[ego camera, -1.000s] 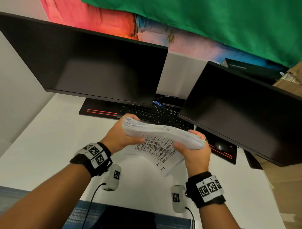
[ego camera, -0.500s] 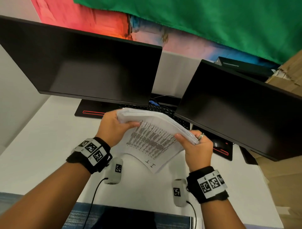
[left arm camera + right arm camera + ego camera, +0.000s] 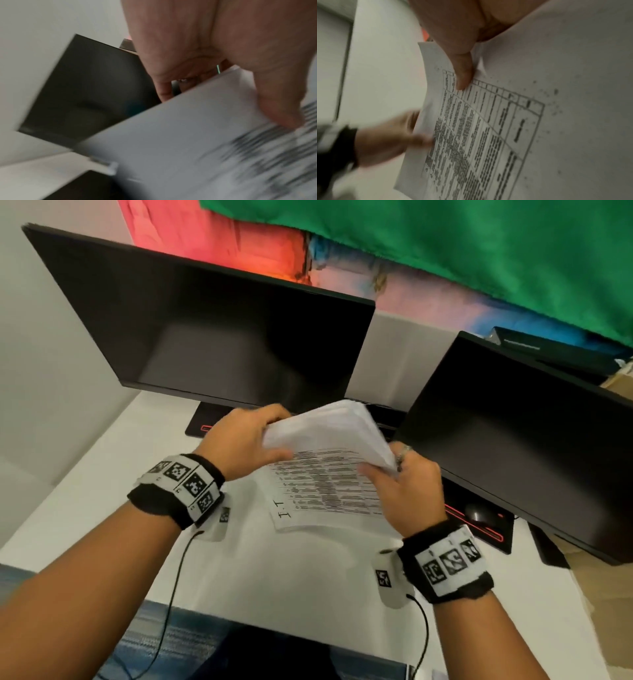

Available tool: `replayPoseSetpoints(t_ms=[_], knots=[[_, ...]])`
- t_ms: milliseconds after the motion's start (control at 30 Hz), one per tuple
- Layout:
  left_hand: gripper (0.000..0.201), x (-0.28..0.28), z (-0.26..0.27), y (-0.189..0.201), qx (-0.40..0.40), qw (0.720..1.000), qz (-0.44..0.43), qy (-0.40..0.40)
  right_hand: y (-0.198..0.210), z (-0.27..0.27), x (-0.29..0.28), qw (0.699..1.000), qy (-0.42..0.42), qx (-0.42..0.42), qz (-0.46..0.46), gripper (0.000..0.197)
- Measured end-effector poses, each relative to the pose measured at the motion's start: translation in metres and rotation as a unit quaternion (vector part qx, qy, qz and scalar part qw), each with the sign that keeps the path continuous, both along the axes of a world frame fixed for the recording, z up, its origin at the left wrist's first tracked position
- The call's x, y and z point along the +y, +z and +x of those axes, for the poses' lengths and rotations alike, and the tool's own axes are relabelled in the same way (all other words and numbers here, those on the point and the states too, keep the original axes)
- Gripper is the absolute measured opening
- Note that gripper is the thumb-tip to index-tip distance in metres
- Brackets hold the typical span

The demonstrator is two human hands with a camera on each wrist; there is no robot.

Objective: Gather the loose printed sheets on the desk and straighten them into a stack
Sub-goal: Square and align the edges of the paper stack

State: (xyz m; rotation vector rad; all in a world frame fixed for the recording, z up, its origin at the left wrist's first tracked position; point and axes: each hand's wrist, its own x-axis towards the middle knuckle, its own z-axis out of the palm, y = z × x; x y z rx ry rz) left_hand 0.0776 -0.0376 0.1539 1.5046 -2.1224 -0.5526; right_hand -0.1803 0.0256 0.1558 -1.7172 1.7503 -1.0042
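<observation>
A thick stack of printed sheets (image 3: pixel 329 467) stands tilted on the white desk (image 3: pixel 274 577), its printed table facing me and its lower edge near the desktop. My left hand (image 3: pixel 246 440) grips the stack's upper left edge, thumb on the front page. My right hand (image 3: pixel 404 484) grips the right edge, thumb on the print. In the left wrist view the thumb (image 3: pixel 281 108) presses the blurred pages (image 3: pixel 188 148). The right wrist view shows the printed table (image 3: pixel 479 128) under my thumb (image 3: pixel 462 70), with the left hand (image 3: pixel 388 139) at the far edge.
Two dark monitors stand close behind the stack, one at the left (image 3: pixel 219 337) and one at the right (image 3: pixel 520 433). A black mat with red trim (image 3: pixel 486 529) and a mouse (image 3: pixel 478 511) lie under the right monitor. Cardboard (image 3: pixel 616 381) sits far right.
The stack has turned from lying flat and bowed between my hands to standing tilted, printed face toward me. Both hands kept their hold and rose slightly.
</observation>
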Motion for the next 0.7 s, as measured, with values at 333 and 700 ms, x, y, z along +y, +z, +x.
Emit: replayPoseSetpoints(t_ms=[333,700], knots=[[0.062,0.013,0.026,-0.08,0.478,0.815,0.325,0.032,-0.035,-0.031,0.0,0.932,-0.047,-0.351,0.075,0.024],[0.04,0.033,-0.02,-0.113,0.254,0.945,0.125,0.163,-0.093,-0.01,0.028,0.93,-0.203,-0.305,0.04,0.036]])
